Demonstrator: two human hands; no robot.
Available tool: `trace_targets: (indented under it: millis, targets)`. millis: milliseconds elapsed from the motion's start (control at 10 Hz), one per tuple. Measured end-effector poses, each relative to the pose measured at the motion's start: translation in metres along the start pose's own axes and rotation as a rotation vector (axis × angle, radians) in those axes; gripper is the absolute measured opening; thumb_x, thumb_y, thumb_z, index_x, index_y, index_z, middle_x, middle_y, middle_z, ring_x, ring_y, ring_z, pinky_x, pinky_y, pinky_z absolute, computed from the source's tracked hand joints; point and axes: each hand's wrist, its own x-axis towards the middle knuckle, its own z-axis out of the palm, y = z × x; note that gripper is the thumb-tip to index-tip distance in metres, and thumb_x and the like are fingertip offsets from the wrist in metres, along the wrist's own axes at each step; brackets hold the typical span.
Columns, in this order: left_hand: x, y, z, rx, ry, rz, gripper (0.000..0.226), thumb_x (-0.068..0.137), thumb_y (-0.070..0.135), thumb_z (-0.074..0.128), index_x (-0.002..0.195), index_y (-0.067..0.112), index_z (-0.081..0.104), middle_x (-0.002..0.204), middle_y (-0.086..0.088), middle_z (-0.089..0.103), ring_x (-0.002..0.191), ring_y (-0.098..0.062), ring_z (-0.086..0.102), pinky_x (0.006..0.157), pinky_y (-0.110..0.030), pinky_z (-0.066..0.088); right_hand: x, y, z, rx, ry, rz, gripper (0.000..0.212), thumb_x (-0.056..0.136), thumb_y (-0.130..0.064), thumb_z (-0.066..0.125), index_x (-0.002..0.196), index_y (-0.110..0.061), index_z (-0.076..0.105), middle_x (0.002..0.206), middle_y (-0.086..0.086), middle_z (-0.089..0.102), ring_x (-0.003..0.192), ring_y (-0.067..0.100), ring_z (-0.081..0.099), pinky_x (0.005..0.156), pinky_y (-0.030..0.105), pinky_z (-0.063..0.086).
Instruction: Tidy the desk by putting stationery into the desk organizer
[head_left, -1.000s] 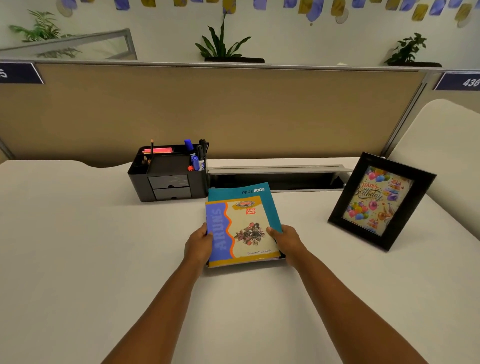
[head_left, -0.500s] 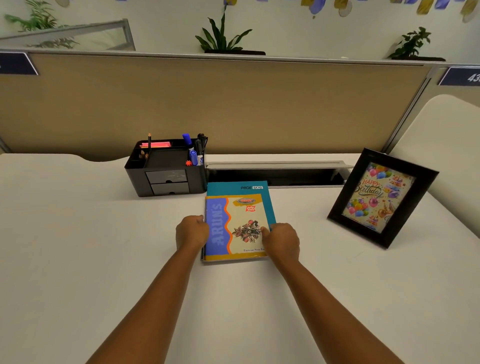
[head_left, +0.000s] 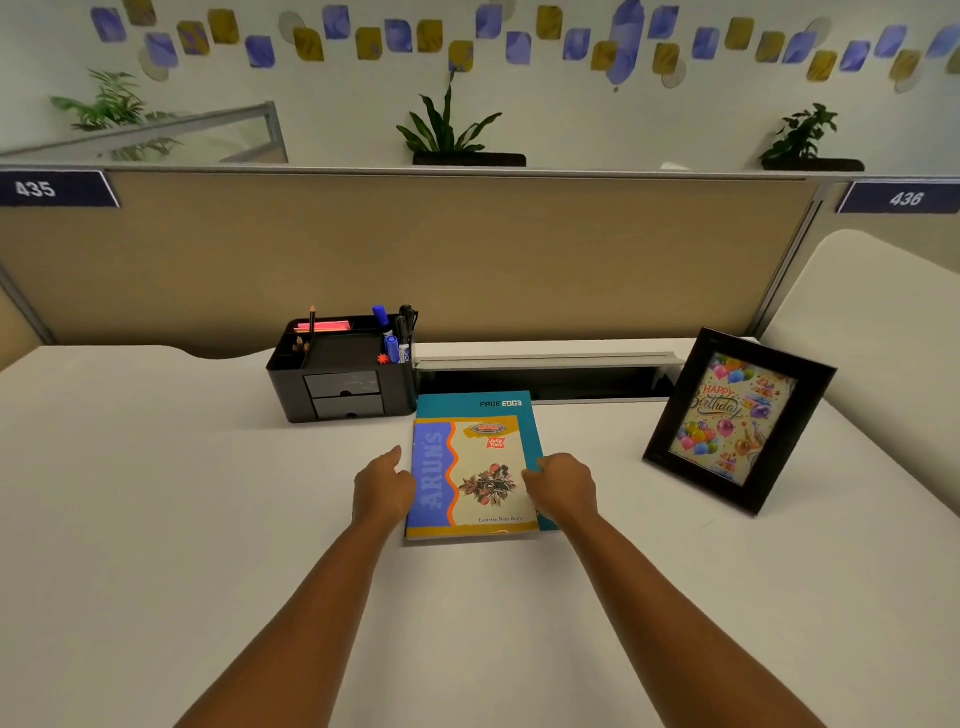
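Observation:
The black desk organizer (head_left: 343, 387) stands at the back of the white desk (head_left: 156, 519); it holds a pencil (head_left: 312, 322), pink notes (head_left: 324, 327), blue markers (head_left: 387, 332) and black pens (head_left: 408, 319). Right of it and nearer to me, a yellow and blue exercise notebook (head_left: 467, 478) lies flat on a teal notebook (head_left: 483, 402). My left hand (head_left: 382, 483) sits at the stack's left edge with its thumb lifted and fingers loose. My right hand (head_left: 561, 486) rests its fingertips on the stack's right edge.
A black picture frame (head_left: 737, 421) with a birthday card leans upright at the right. A long open cable slot (head_left: 545, 376) runs behind the notebooks. A tan partition (head_left: 467, 249) closes off the back of the desk.
Both hands carried the notebook stack a little towards the organizer and laid it flat on the desk. Their grip on its edges has loosened; the left thumb has come off the cover.

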Motion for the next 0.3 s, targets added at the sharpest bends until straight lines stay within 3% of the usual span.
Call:
trace_targets:
  millis: [100,200,300]
  targets:
    - [-0.005,0.01,-0.015,0.226,0.077,0.18,0.058,0.097,0.012,0.045,0.148,0.01,0.019,0.156,-0.012,0.023,0.142,-0.028,0.03,0.106,-0.035,0.04,-0.008,-0.013,-0.019,-0.045,0.02,-0.112,0.032,0.09,-0.03,0.052,0.115,-0.011,0.051,0.123,0.008,0.06,0.098,0.028,0.064,0.065,0.025,0.04]
    - [-0.009,0.027,-0.037,0.482,0.183,0.361,0.066,0.095,0.008,0.044,0.15,0.007,0.008,0.16,-0.011,0.007,0.149,-0.026,0.004,0.12,-0.036,0.014,-0.024,-0.033,-0.048,-0.083,0.083,-0.219,0.039,0.092,-0.029,0.05,0.126,-0.009,0.046,0.132,0.009,0.054,0.112,0.028,0.058,0.074,0.028,0.041]
    - [-0.016,0.046,-0.06,0.687,0.357,0.51,0.07,0.092,0.01,0.042,0.15,0.004,0.002,0.16,-0.012,0.001,0.148,-0.027,-0.003,0.121,-0.039,0.003,-0.038,-0.052,-0.076,-0.096,0.188,-0.311,0.041,0.093,-0.027,0.05,0.127,-0.006,0.043,0.129,0.012,0.056,0.116,0.028,0.054,0.086,0.033,0.047]
